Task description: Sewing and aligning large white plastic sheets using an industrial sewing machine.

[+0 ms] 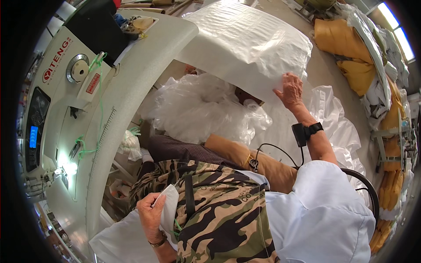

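In my left hand (149,212), low and left of centre, the thumb and fingers are pinched on the folded edge of a white fabric piece (170,199). A green thread (177,224) shows beside that piece, near a camouflage apron (228,215) on my lap. My right hand (290,90) is stretched out to the far right, its fingers lying on the near corner of a stack of glossy white plastic sheets (245,37). No object shows gripped in the right hand. How far the fabric continues beneath my left arm is hidden.
A large white sewing machine (127,83) with a lit lamp (68,168) stands at left; green threads hang on it. Crumpled clear plastic (201,105) lies between it and the stack. Yellow and white bundles (346,44) line the right side. A black cable (280,148) runs near my right forearm.
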The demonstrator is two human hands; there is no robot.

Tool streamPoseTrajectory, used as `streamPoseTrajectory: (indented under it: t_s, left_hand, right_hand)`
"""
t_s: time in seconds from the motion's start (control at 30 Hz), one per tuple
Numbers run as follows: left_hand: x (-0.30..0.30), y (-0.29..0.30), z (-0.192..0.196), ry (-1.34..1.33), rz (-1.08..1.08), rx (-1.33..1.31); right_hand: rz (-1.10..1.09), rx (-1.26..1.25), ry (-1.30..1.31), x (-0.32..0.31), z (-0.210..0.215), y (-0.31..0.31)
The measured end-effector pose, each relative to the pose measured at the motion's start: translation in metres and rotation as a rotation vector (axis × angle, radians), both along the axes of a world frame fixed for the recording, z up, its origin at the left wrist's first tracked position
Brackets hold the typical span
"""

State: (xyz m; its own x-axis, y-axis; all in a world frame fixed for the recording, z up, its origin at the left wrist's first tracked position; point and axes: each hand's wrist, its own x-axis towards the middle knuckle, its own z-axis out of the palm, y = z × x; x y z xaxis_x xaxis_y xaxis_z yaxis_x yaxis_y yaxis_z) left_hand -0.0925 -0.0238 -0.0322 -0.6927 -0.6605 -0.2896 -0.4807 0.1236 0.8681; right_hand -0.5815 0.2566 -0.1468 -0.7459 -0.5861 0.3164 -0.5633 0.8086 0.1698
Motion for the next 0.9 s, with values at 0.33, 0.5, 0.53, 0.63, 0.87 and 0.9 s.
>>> streamPoseTrajectory:
  t_s: [0.33,0.5,0.53,0.63,0.87,0.9]
  left_hand:
    - [-0.002,-0.002,-0.001,-0.029,0.007,0.010]
    - [-0.001,-0.002,-0.003,-0.030,0.012,0.030]
    - [-0.001,-0.002,-0.003,-0.030,0.013,0.032]
    - [0.001,-0.002,-0.003,-0.028,0.016,0.024]
    - [0.001,-0.002,-0.003,-0.031,0.000,-0.001]
    - [0.001,-0.002,-0.004,-0.030,0.001,0.002]
  right_hand:
    - [0.118,0.148,0.054,-0.024,-0.012,-0.013]
    - [0.143,0.245,0.127,-0.030,-0.014,-0.013]
    - [0.131,0.284,0.101,-0.030,-0.012,-0.014]
    - [0.107,0.334,0.039,-0.035,-0.005,-0.017]
    - [0.219,0.207,-0.092,-0.035,0.010,-0.011]
    - [0.219,0.209,-0.091,-0.028,0.009,-0.013]
